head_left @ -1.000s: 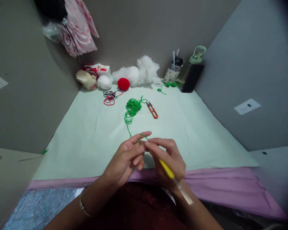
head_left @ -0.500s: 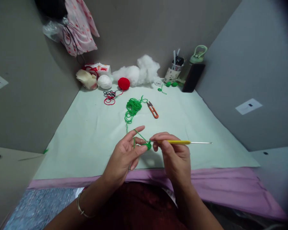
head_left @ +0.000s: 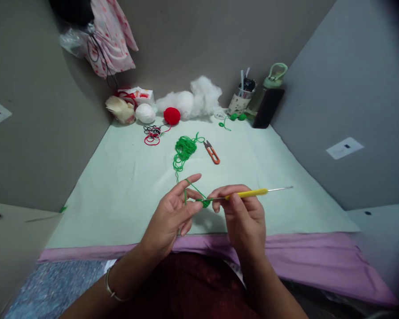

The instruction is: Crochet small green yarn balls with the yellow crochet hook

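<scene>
Between the thumb and fingers of my left hand (head_left: 173,212) is a small green crochet piece (head_left: 205,203). Green yarn runs over the raised left index finger and slants down to the piece. My right hand (head_left: 244,212) grips the yellow handle of a double-ended crochet hook (head_left: 249,193) like a pencil. The hook's left tip is at the green piece, its exact place in the stitches too small to tell; the other metal end points right. Beyond my left hand, a loose tangle of green yarn (head_left: 185,149) lies on the table, its strand leading down to that hand.
Orange thread snips (head_left: 213,153) lie right of the green tangle. Farther back are a red yarn ball (head_left: 172,116), a white ball (head_left: 145,114), white stuffing (head_left: 204,98), small green pieces (head_left: 233,117), a pen cup (head_left: 239,102) and a dark phone-like slab (head_left: 267,108). Grey panels enclose the table.
My right hand has drawn the hook slightly right, and its handle has tilted, right end higher. The green piece has turned a little. My left hand has barely moved.
</scene>
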Tool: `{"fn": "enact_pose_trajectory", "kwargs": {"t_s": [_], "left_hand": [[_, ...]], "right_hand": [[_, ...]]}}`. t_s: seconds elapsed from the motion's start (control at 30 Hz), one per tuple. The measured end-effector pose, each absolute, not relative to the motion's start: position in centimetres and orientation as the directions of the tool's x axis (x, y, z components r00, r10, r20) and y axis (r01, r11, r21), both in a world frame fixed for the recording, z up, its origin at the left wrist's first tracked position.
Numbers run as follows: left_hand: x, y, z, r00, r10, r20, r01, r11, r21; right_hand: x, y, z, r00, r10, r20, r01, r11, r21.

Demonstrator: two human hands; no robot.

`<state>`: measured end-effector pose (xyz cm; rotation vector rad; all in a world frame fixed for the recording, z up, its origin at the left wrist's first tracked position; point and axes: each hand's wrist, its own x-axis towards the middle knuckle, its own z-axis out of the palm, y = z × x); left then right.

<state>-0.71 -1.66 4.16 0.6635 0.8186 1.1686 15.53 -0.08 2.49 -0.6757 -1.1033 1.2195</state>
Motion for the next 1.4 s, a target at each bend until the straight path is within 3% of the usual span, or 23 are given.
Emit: {"fn": "enact_pose_trajectory", "kwargs": {"t_s": [0.13, 0.23, 0.37, 0.47, 0.6, 0.7, 0.77, 0.83, 0.9, 1.0, 1.13, 1.2, 1.3, 1.4], "left_hand": [[-0.7, -1.7, 3.9, 0.151, 0.971, -0.185, -0.504, 0.237, 0.83], [-0.6, -1.8, 3.6, 0.095, 0.984, -0.148, -0.458, 0.175, 0.872], [-0.3, -2.0, 3.7, -0.028, 0.993, -0.116, -0.344, 0.1, 0.933], [-0.1, -2.1, 4.2, -0.064, 0.99, -0.125, -0.298, 0.1, 0.949], [0.2, -2.3, 4.3, -0.035, 0.986, -0.163, -0.387, 0.137, 0.912], [0.0, -2.0, 4.0, 0.15, 0.956, -0.253, -0.567, 0.293, 0.77], [-0.4, -1.7, 3.8, 0.283, 0.917, -0.283, -0.638, 0.4, 0.658], [-0.8, -1.3, 3.9, 0.308, 0.908, -0.284, -0.671, 0.419, 0.612], [-1.1, -1.0, 4.1, 0.261, 0.927, -0.27, -0.69, 0.375, 0.62], [-0.9, -1.2, 4.2, 0.225, 0.945, -0.239, -0.649, 0.328, 0.686], [-0.2, -1.6, 4.0, 0.141, 0.97, -0.196, -0.571, 0.242, 0.785], [0.1, -1.7, 3.8, 0.115, 0.976, -0.187, -0.577, 0.219, 0.787], [0.0, -1.5, 3.8, 0.208, 0.946, -0.249, -0.626, 0.325, 0.709], [-0.5, -1.1, 3.9, 0.303, 0.903, -0.304, -0.676, 0.428, 0.599]], "right_hand": [[15.8, -0.5, 2.6, -0.053, 0.943, 0.329, -0.315, 0.297, -0.901], [16.0, -1.1, 2.6, -0.051, 0.901, 0.43, -0.147, 0.419, -0.896], [15.9, -1.5, 2.7, -0.143, 0.743, 0.654, 0.136, 0.67, -0.73], [15.9, -1.6, 2.4, -0.179, 0.648, 0.741, 0.228, 0.759, -0.609], [16.1, -1.6, 1.4, -0.24, 0.615, 0.751, 0.383, 0.771, -0.509], [16.2, -1.6, 0.8, -0.273, 0.57, 0.775, 0.488, 0.776, -0.398], [16.1, -1.4, 1.0, -0.218, 0.598, 0.771, 0.443, 0.765, -0.468], [15.9, -1.1, 1.4, -0.082, 0.698, 0.712, 0.289, 0.7, -0.653], [15.6, -0.8, 2.0, 0.038, 0.804, 0.593, 0.067, 0.59, -0.805], [15.1, -0.3, 2.4, 0.035, 0.884, 0.466, -0.14, 0.467, -0.873], [15.0, -0.6, 2.2, -0.02, 0.875, 0.484, -0.007, 0.484, -0.875], [15.1, -1.1, 1.9, -0.055, 0.799, 0.599, 0.18, 0.598, -0.781], [15.4, -1.6, 1.7, -0.139, 0.673, 0.726, 0.393, 0.711, -0.583], [15.6, -1.3, 2.0, -0.039, 0.714, 0.699, 0.303, 0.675, -0.673]]}}
